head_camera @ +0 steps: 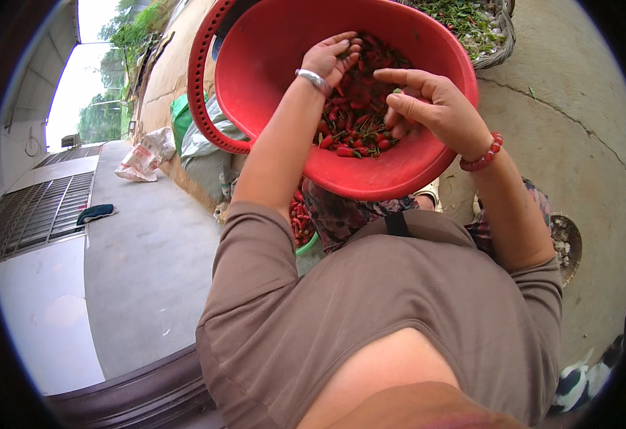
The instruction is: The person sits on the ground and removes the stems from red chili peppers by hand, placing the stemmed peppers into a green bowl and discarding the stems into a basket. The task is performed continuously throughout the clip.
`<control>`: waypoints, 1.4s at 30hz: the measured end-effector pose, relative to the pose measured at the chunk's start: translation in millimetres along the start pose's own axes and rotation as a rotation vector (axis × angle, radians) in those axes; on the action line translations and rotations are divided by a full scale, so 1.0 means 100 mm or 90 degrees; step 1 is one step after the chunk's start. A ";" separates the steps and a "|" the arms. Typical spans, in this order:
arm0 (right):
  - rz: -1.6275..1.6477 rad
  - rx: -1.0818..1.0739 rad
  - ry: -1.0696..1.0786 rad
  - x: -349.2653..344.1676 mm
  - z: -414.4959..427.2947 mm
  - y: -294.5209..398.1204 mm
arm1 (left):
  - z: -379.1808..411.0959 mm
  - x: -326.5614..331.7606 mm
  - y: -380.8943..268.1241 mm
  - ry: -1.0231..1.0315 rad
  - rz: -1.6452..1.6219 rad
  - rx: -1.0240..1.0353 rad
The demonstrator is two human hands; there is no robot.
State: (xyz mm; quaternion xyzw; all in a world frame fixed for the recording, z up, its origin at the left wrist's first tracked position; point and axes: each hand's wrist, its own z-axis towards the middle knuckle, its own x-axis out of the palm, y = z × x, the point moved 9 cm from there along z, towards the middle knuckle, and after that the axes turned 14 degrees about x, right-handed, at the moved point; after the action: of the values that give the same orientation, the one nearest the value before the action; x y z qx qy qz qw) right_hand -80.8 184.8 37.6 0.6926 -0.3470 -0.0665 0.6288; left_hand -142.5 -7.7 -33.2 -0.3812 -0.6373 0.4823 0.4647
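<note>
Over the large red plastic basket (pixel 270 64) are both of my hands. Red chili peppers (pixel 358 126) with green stems lie heaped at its bottom. My left hand (pixel 334 56), with a silver bangle at the wrist, has its fingers curled above the heap; something small and greenish may be in them, but it is unclear. Near the basket's right side, my right hand (pixel 425 104) wears a red bead bracelet. A red chili pepper (pixel 397 92) with a green tip shows by its thumb and is partly hidden by the fingers.
A wicker basket (pixel 503 51) of green stems and scraps stands at upper right. Beside my left leg is a green-rimmed container (pixel 307 245) of red peppers. A shallow basket (pixel 567 249) sits at right, with a black-and-white animal (pixel 586 381) below. Sacks (pixel 147 155) lie by the wall.
</note>
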 end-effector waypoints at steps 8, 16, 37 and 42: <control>0.013 -0.028 0.039 0.03 0.00 0.04 | 0.70 -0.22 0.08 -0.024 0.940 0.209; 0.002 -0.014 0.055 0.10 0.03 0.02 | 1.13 -0.35 0.87 0.327 1.242 0.259; -0.121 -0.273 -0.324 -0.22 -0.05 0.15 | -0.92 0.65 -0.86 0.207 0.155 0.214; -0.244 -0.216 -0.197 0.00 -0.02 0.10 | -1.11 0.81 -0.84 0.246 0.126 0.181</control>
State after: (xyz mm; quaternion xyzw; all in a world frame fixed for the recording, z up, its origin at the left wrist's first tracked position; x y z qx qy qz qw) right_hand -83.4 186.4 47.4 0.6120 -0.2858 -0.3457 0.6513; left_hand -61.4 76.3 77.7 -0.4577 -0.4223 0.5281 0.5772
